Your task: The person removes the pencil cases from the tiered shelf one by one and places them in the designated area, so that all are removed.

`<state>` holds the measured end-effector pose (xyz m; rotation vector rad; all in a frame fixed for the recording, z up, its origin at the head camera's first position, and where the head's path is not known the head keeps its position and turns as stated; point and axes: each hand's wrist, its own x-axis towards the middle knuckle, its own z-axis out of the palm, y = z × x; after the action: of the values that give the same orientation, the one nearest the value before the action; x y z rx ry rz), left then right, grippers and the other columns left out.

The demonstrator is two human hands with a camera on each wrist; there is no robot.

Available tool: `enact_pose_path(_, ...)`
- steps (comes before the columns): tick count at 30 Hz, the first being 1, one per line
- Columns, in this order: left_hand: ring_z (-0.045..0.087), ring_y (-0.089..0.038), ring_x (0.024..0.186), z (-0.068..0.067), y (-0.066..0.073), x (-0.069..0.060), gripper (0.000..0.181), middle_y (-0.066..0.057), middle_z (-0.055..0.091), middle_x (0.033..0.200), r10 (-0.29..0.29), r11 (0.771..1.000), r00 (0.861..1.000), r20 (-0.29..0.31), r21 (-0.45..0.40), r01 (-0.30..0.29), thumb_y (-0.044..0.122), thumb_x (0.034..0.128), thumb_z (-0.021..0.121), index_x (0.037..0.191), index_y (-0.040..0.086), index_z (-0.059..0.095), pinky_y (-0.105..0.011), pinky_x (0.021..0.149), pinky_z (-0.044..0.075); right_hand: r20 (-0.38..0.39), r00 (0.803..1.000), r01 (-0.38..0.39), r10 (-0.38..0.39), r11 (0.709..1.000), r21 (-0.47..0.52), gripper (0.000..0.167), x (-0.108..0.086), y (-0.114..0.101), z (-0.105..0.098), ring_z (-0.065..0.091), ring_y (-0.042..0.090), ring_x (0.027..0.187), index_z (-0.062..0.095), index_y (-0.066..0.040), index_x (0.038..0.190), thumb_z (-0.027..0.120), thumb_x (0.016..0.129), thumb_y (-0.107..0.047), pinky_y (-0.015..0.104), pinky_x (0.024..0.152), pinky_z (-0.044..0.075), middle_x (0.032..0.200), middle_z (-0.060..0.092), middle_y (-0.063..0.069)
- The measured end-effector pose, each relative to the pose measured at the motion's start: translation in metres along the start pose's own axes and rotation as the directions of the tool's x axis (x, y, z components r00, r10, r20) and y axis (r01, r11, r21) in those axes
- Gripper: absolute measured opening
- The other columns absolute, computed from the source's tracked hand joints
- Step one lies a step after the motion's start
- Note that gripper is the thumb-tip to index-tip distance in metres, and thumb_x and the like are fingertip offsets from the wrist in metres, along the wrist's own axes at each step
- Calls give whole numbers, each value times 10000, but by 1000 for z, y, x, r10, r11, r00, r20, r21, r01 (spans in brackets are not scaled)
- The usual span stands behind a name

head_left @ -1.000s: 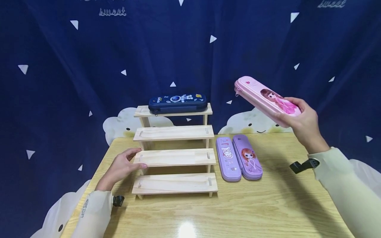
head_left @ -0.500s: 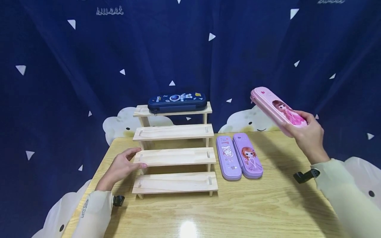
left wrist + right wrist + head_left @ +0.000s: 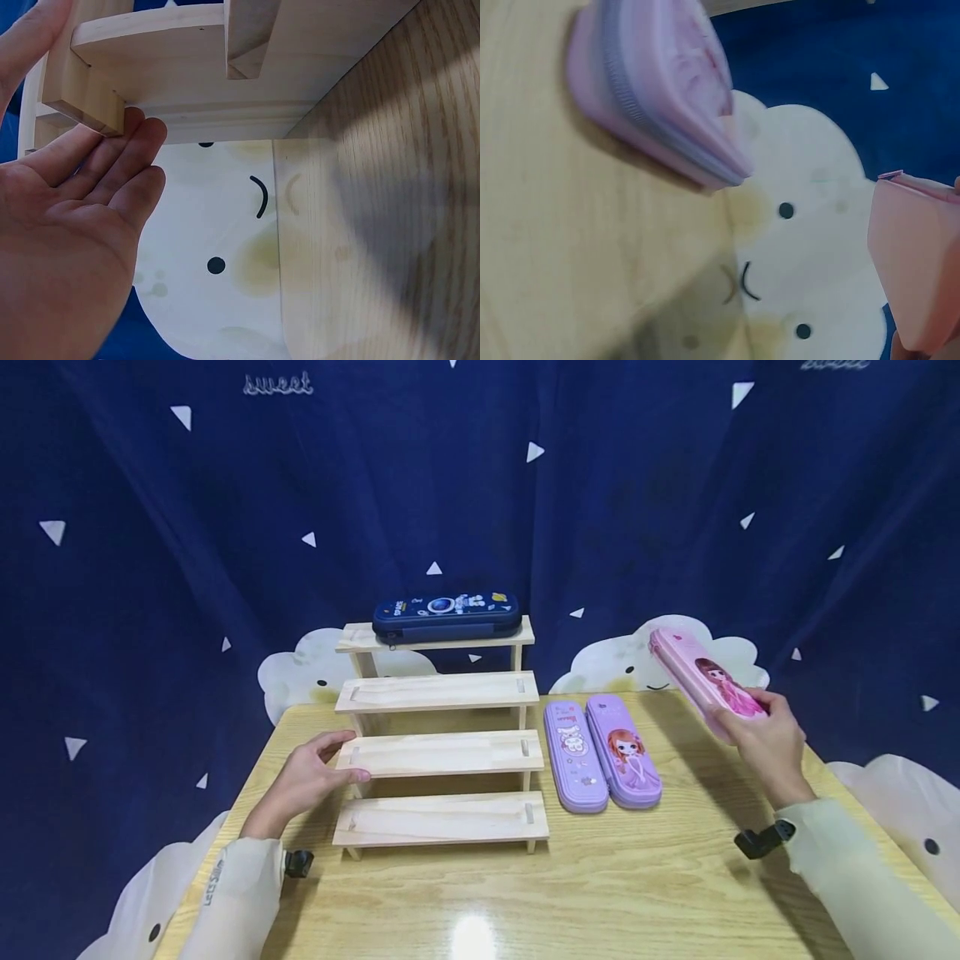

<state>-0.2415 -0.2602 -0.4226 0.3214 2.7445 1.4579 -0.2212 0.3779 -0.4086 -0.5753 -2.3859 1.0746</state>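
Navy pencil case sits shelved atop the wooden rack the left hand holds; right hand grips a pink case, two purple cases unshelved at right.

The left arm reaches in from the lower left, and the left hand holds with its thumb parted from the gently bent fingers. The right arm comes from the lower right, the right hand raised and gripping between thumb and fingers, though its wrist view catches too little to judge their bend.
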Motion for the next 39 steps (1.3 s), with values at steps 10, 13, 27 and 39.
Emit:
enact_pose_path(10, 467, -401, 1432, 0, -1, 2, 806, -249, 548, 1467, 7, 1000, 1000, -4, -5, -7, 236, 769, 895, 1430, -28, 516, -520, 1194, 371, 87, 995, -43, 43, 999, 0, 818, -16, 30, 25, 510, 330, 1214, 425, -33, 1469, 733, 872, -501, 240, 805, 359, 1422, 540, 235)
enact_pose_path(13, 466, -406, 1433, 0, -1, 2, 810, -246, 546, 1471, 5, 1000, 1000, -1, 2, -5, 246, 770, 894, 1434, -22, 515, -517, 1191, 378, 129, 989, -73, 74, 997, -16, 878, -19, 37, 33, 494, 381, 1248, 378, -10, 1501, 707, 884, -541, 365, 887, 424, 1453, 502, 271)
enact_pose_path(27, 463, -396, 1439, -1, 1, 1, 815, -233, 538, 1484, -4, 1000, 1000, 0, -12, 4, 247, 770, 896, 1442, -10, 513, -500, 1189, 385, 196, 970, -133, 141, 990, -53, 962, -32, 45, 53, 457, 451, 1318, 302, 31, 1532, 677, 893, -583, 597, 1091, 417, 1494, 429, 311)
enact_pose_path(39, 462, -392, 1441, -1, 0, -1, 819, -222, 524, 1504, -5, 1000, 1000, 3, 1, 5, 261, 779, 889, 1455, 6, 505, -493, 1186, 395, 263, 962, -49, 66, 996, -71, 919, -38, 42, 63, 476, 445, 1185, 296, 142, 1470, 733, 888, -420, 572, 1023, 436, 1372, 423, 353)
